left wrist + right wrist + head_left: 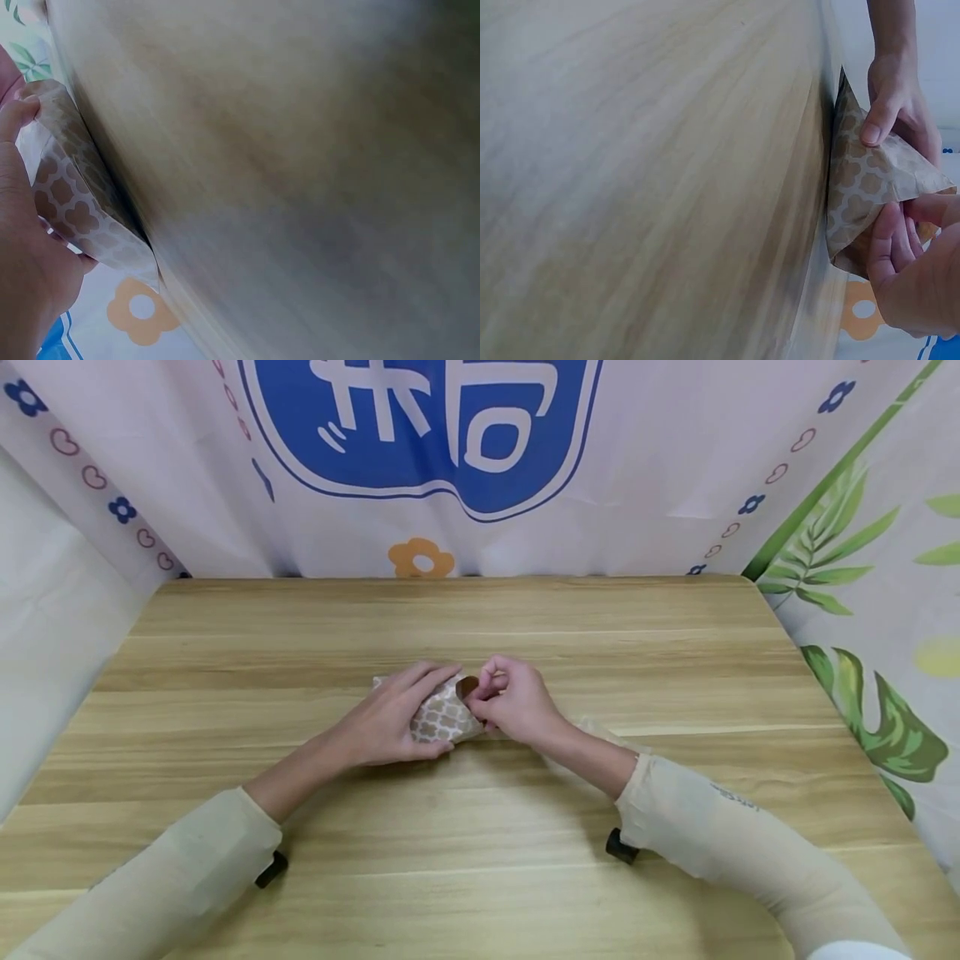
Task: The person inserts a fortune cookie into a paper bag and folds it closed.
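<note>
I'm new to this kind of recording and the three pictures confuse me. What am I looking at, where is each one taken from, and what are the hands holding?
There is no machine here: a person works with two bare hands. The wide picture comes from a camera worn on the head, looking down at a wooden table with printed curtains behind it. The other two come from cameras strapped to the wrists, so they look tilted and very close.

The only thing on the table is a small paper bag, brown with a white lattice pattern. The left hand rests over it, thumb on its side, holding it down. The right hand pinches the bag's open end. The right wrist view shows that grip best: fingers curled on the paper, the bag standing up from the table. The left wrist view is blurred but shows the same bag.
</note>
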A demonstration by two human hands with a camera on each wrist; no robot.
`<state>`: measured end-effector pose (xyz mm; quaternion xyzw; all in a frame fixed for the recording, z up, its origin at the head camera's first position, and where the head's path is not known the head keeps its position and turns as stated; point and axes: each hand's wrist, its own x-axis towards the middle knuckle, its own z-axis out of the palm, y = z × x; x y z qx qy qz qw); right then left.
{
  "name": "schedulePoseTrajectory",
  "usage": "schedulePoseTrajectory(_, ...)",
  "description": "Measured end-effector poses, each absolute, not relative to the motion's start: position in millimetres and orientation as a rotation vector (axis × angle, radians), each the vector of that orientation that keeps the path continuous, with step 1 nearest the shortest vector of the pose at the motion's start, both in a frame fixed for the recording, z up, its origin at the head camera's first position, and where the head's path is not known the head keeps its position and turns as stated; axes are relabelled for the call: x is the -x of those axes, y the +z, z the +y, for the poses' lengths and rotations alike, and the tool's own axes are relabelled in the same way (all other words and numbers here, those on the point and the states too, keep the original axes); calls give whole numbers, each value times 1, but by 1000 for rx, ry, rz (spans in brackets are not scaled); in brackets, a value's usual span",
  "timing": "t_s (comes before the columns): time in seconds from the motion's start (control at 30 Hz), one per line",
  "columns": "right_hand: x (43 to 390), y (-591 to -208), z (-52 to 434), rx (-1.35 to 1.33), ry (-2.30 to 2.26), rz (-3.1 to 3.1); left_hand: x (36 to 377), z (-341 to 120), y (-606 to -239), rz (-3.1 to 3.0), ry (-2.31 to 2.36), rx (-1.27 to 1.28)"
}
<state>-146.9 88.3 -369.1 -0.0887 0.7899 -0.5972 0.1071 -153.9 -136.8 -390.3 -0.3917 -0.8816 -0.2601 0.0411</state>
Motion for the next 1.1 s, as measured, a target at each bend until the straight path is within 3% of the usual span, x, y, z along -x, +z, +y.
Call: schedulePoseTrajectory(1.1, 146, -363, 92, 253, -1754, 2351, 154, -141, -384, -2829, -621, 1112)
